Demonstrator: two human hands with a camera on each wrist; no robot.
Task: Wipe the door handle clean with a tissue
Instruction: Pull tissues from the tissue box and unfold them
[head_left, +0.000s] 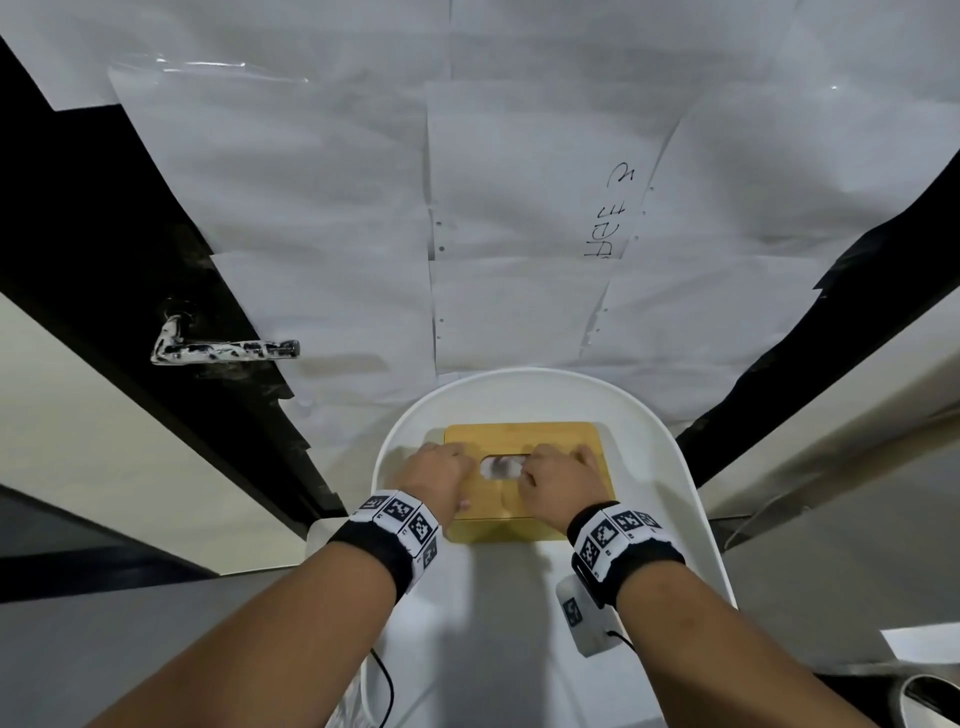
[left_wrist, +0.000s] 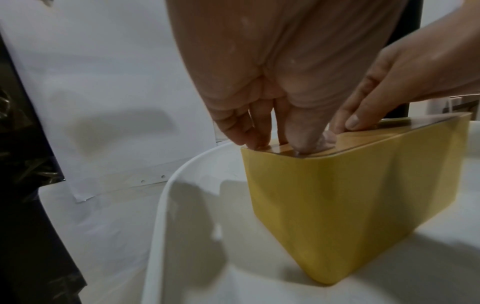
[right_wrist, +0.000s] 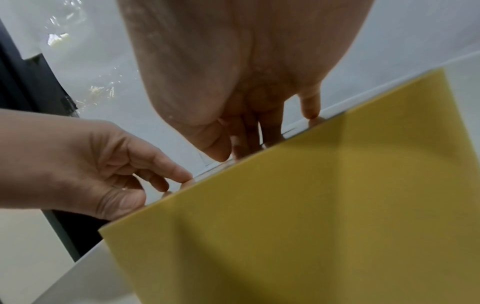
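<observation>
One yellow box (head_left: 524, 447) with a wooden lid stands on a white tray (head_left: 680, 467), and the raised tray rim leaves free room on every side of the box. The left hand (head_left: 436, 470) presses its fingertips (left_wrist: 249, 135) on the lid near the left edge. The right hand (head_left: 558, 475) reaches its fingers into the single oval slot, where tissue (head_left: 501, 466) shows; whether they pinch it I cannot tell. One door handle (head_left: 223, 349), smeared white and black, sticks out from the door far left, well apart from both hands.
</observation>
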